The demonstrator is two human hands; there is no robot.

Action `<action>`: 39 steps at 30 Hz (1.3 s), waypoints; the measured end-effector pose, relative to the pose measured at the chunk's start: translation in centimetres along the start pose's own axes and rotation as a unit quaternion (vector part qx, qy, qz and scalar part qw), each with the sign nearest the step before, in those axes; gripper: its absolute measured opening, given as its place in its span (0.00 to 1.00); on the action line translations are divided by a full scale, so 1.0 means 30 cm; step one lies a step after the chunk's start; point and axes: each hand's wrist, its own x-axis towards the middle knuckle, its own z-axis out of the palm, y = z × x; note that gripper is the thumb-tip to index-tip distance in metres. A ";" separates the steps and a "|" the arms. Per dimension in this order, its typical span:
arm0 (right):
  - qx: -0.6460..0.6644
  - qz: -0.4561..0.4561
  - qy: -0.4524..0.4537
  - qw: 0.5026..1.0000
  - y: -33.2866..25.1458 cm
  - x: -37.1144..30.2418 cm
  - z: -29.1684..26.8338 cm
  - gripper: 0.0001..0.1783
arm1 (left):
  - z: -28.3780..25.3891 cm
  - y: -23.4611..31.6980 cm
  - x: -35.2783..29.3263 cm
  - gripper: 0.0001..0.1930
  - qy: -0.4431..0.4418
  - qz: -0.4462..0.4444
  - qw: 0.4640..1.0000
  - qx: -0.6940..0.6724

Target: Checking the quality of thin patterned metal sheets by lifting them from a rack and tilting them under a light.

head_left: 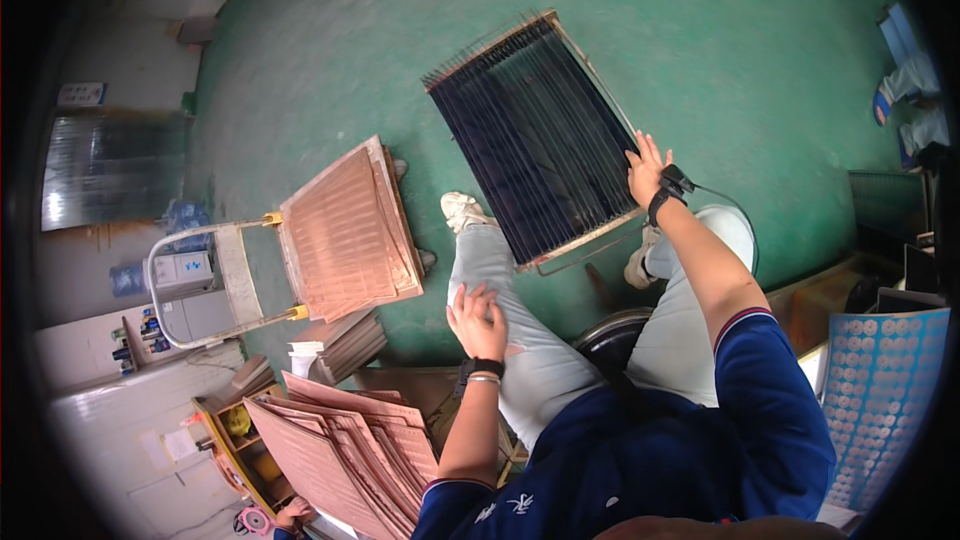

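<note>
A low rack (535,130) stands on the floor before me, with many thin dark slats or sheets side by side between its light rails. At its near right corner is my right hand (648,175), fingers stretched out and grasping nothing that I can see. Whether the fingertips touch the rail, I cannot tell. Over my left thigh lies my left hand (478,323), empty, with its fingers loosely bent and apart. Left of the rack, copper-coloured sheets (340,230) lie stacked on a flat trolley with a metal handle (160,285).
More copper-coloured panels (350,460) lean upright by my left elbow. Boards (345,345) are piled behind the trolley. A blue sheet with rows of round pieces (885,400) stands at right. Another person's hand (293,512) shows lower left; someone's blue shoe (881,108) shows far right.
</note>
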 end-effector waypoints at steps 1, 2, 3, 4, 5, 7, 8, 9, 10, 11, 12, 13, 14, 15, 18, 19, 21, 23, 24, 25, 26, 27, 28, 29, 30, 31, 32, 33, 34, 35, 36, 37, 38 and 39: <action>-0.008 0.015 -0.016 1.000 -0.007 0.002 -0.001 0.22 | -0.001 -0.001 0.001 0.07 0.002 -0.002 1.000 0.002; 0.000 0.007 -0.005 1.000 -0.012 0.001 -0.003 0.20 | -0.003 -0.002 0.000 0.07 0.002 -0.003 1.000 -0.002; 0.002 0.002 -0.004 1.000 -0.018 0.002 -0.004 0.20 | -0.005 -0.003 -0.002 0.07 0.002 -0.006 1.000 -0.004; -0.001 0.004 -0.011 1.000 -0.024 0.004 -0.005 0.20 | -0.006 -0.005 -0.003 0.07 0.007 -0.010 1.000 0.000; -0.004 0.006 -0.018 1.000 -0.029 0.004 -0.006 0.21 | -0.005 -0.007 -0.004 0.07 0.001 -0.008 1.000 0.000; 0.004 0.021 -0.018 1.000 -0.017 0.004 0.006 0.20 | -0.005 -0.006 -0.001 0.08 0.001 -0.007 1.000 0.006; -0.008 0.031 -0.019 0.999 -0.004 0.004 0.018 0.19 | -0.003 -0.004 -0.003 0.07 -0.001 -0.007 1.000 0.000; -0.022 0.043 -0.020 0.999 -0.001 0.005 0.020 0.18 | -0.001 -0.002 -0.006 0.07 -0.004 -0.006 1.000 -0.006; -0.028 0.058 -0.057 0.996 0.002 0.007 0.020 0.14 | 0.002 -0.005 -0.009 0.08 -0.001 -0.009 1.000 -0.008; -0.025 0.056 -0.053 0.997 -0.004 0.013 0.030 0.14 | 0.001 -0.013 -0.011 0.08 0.004 -0.008 1.000 -0.006; -0.022 0.070 -0.058 0.996 -0.006 0.014 0.036 0.12 | 0.000 -0.014 -0.015 0.08 0.003 -0.008 1.000 -0.009; -0.020 0.085 -0.062 0.994 -0.006 0.015 0.041 0.11 | 0.001 -0.014 -0.017 0.08 0.002 -0.008 1.000 -0.014; -0.001 0.085 -0.044 0.995 -0.005 0.013 0.046 0.10 | 0.006 -0.013 -0.015 0.08 0.003 -0.007 1.000 -0.011; -0.001 0.084 -0.041 0.996 -0.021 0.015 0.028 0.10 | 0.003 -0.012 -0.014 0.08 0.006 -0.006 1.000 -0.011; -0.008 -0.030 0.056 0.998 -0.014 0.007 -0.030 0.11 | 0.002 0.011 -0.009 0.07 0.010 -0.002 1.000 -0.017; -0.008 -0.034 0.060 0.998 -0.053 0.006 -0.111 0.11 | -0.001 0.007 -0.011 0.07 0.007 -0.007 1.000 -0.015; 0.110 0.036 -0.024 0.993 -0.089 -0.017 -0.321 0.13 | 0.001 0.009 -0.014 0.07 0.007 -0.007 1.000 -0.022; 0.169 -0.102 0.137 0.971 -0.039 -0.088 -0.505 0.14 | 0.012 0.006 -0.019 0.07 0.009 -0.006 1.000 -0.019; 0.215 -0.121 0.160 0.956 -0.053 -0.136 -0.633 0.14 | 0.008 -0.003 -0.027 0.07 0.013 -0.008 1.000 -0.022; 0.260 -0.135 0.142 0.946 -0.050 -0.184 -0.740 0.16 | 0.005 -0.016 -0.035 0.07 0.016 -0.013 1.000 -0.023; 0.308 -0.152 0.149 0.927 -0.018 -0.227 -0.807 0.17 | 0.004 -0.021 -0.045 0.07 0.018 -0.014 0.999 -0.026; 0.341 -0.101 0.065 0.932 0.013 -0.289 -0.911 0.17 | 0.008 -0.026 -0.051 0.07 0.019 -0.010 0.999 -0.035; 0.362 -0.131 0.094 0.918 0.052 -0.334 -0.950 0.18 | 0.014 -0.029 -0.054 0.06 0.021 -0.011 0.999 -0.042; 0.464 -0.076 0.056 0.881 0.071 -0.400 -0.987 0.17 | 0.017 -0.031 -0.060 0.06 0.023 -0.014 0.998 -0.049; 0.509 -0.060 0.042 0.858 0.112 -0.452 -0.998 0.17 | 0.020 -0.028 -0.066 0.06 0.013 -0.022 0.997 -0.076; 0.553 -0.045 0.025 0.832 0.142 -0.499 -1.004 0.17 | 0.016 -0.016 -0.068 0.06 0.016 -0.020 0.996 -0.082; 0.550 -0.049 0.028 0.833 0.149 -0.539 -0.996 0.17 | 0.009 -0.004 -0.065 0.07 -0.032 -0.057 0.986 -0.156; 0.600 -0.035 0.039 0.798 0.149 -0.574 -0.977 0.17 | -0.005 0.005 -0.061 0.08 -0.080 -0.094 0.966 -0.226; 0.647 -0.018 0.050 0.760 0.148 -0.611 -0.958 0.17 | -0.041 0.024 -0.050 0.13 -0.145 -0.057 0.883 -0.442; 0.677 -0.002 0.070 0.733 0.131 -0.639 -0.934 0.18 | -0.071 0.064 -0.058 0.13 -0.143 -0.055 0.882 -0.445; 0.691 -0.003 0.069 0.719 0.131 -0.656 -0.895 0.18 | -0.145 0.139 -0.075 0.18 -0.172 -0.080 0.787 -0.587; 0.707 -0.006 0.064 0.705 0.123 -0.670 -0.872 0.17 | -0.221 0.204 -0.097 0.23 -0.192 -0.102 0.669 -0.711; 0.710 0.028 0.092 0.698 0.042 -0.679 -0.875 0.16 | -0.279 0.244 -0.116 0.28 -0.179 -0.086 0.627 -0.753; 0.712 0.018 0.082 0.697 0.036 -0.685 -0.863 0.16 | -0.347 0.282 -0.134 0.28 -0.165 -0.087 0.629 -0.755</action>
